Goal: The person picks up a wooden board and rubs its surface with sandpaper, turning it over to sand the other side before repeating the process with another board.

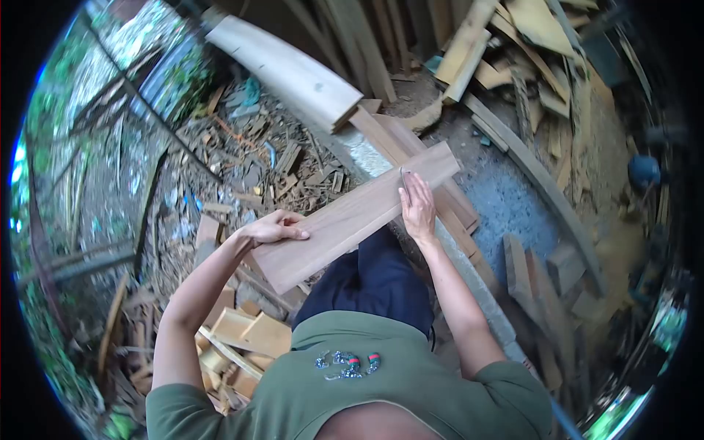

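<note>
A long, flat wooden board (352,213) lies slantwise in front of me, its far right end over other planks. My left hand (273,229) grips the board's edge near its lower left end, the thumb on top and the other fingers partly hidden. Toward the far end, my right hand (418,209) lies on the board's face with its fingers stretched out. A small, thin dark thing shows by those fingertips, too small to name.
A concrete ledge (370,155) runs diagonally under the board, with a stack of planks (282,70) at its far end. Wood offcuts (253,331) lie at lower left. Scrap boards (539,29) are piled at upper right, beside grey ash-like ground (510,209).
</note>
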Motion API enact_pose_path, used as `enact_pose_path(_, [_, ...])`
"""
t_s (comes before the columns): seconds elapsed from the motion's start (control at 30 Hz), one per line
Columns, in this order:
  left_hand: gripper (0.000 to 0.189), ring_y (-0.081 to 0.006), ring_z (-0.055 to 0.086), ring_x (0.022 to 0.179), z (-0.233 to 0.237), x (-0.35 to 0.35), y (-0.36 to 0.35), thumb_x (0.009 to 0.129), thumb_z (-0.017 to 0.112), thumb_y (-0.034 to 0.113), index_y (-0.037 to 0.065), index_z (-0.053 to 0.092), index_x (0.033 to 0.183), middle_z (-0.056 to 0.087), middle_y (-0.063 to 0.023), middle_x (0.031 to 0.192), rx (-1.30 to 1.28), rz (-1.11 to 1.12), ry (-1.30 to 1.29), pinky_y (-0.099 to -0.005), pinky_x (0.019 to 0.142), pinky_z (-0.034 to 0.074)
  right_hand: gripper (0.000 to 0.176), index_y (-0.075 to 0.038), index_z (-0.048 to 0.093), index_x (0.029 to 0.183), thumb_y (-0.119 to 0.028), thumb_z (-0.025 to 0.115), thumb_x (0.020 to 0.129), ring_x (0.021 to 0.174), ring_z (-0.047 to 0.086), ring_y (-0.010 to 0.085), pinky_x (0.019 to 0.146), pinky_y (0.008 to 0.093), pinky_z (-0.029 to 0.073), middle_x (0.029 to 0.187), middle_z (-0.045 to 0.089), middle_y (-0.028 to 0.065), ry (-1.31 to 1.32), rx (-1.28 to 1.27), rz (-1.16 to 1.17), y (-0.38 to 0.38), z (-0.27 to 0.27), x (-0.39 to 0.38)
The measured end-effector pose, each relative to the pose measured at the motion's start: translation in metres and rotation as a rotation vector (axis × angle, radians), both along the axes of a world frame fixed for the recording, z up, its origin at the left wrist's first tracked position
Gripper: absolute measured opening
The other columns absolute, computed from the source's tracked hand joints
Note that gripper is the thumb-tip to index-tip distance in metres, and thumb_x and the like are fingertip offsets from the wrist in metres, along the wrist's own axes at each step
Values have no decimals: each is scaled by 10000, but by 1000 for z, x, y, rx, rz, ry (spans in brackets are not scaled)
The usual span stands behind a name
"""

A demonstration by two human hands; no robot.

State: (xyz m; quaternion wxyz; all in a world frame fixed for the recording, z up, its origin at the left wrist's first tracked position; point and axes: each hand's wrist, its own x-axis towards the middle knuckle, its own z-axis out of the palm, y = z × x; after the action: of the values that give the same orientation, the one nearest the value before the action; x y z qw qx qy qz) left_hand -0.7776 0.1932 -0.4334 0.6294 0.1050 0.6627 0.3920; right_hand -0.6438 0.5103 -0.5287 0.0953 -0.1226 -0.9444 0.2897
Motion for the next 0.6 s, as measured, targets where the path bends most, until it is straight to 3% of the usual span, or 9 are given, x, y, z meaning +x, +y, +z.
enact_pose_path(0.03, [459,-68,573,903,-18,8,-11,841,722,342,13,634,1149,663,-14,993,95,43,-22,-247,796,462,438,-65,475,1369,-272,457,984,1289,424,346,1103,449,301,1382,487,132,-1,8,50,-5,-12,-5])
enact_pose_path(0.13, [498,-84,583,938,-49,12,-34,849,703,373,34,602,1199,647,-22,1066,50,97,-68,-251,842,463,458,-96,451,1395,-306,438,988,1339,369,355,1122,448,282,1442,430,116,12,27,74,-17,-30,-4])
enact_pose_path(0.23, [500,-173,594,1082,-100,41,-99,856,679,385,44,594,1212,628,-77,1185,155,578,-401,-328,959,468,465,-91,446,1397,-311,439,987,1341,365,359,1124,452,278,1440,433,115,-7,76,64,-22,-34,-5])
enact_pose_path(0.3, [559,-233,563,1156,-90,76,-124,830,707,384,56,556,1257,585,-122,1261,244,985,-678,-375,1020,439,491,-94,420,1414,-322,451,981,1350,353,360,1127,468,269,1460,408,110,-21,112,87,-22,-35,-6])
enact_pose_path(0.37, [690,-250,447,1278,-109,128,-119,756,790,338,73,489,1317,483,-126,1378,332,1301,-647,-452,1105,331,524,-98,387,1433,-335,465,972,1362,336,359,1127,487,262,1481,376,112,-20,216,70,-30,-37,-4])
enact_pose_path(0.43, [682,-253,450,1268,-110,163,-85,776,768,364,95,475,1330,500,-115,1354,299,1467,-486,-466,1097,321,559,-78,361,1443,-356,463,968,1383,299,357,1134,503,236,1502,337,122,-51,242,53,-35,-39,-4])
enact_pose_path(0.5, [687,-249,472,1240,-99,161,-58,791,744,404,113,455,1342,514,-94,1327,141,1568,-494,-455,1065,347,563,-77,359,1444,-370,447,971,1393,279,359,1143,506,209,1505,333,126,-35,243,12,-44,-39,-4])
enact_pose_path(0.57, [624,-241,535,1129,-120,160,-64,820,708,431,138,478,1320,560,-66,1257,205,1544,-472,-446,957,419,557,-80,361,1443,-367,441,972,1397,275,353,1145,506,199,1503,335,132,-48,232,34,-63,-35,-4])
enact_pose_path(0.6, [626,-240,534,1139,-118,154,-67,818,713,424,133,477,1319,562,-68,1256,190,1522,-444,-450,973,416,552,-83,363,1443,-364,435,974,1400,272,347,1147,506,189,1501,337,139,-48,220,46,-79,-31,-6])
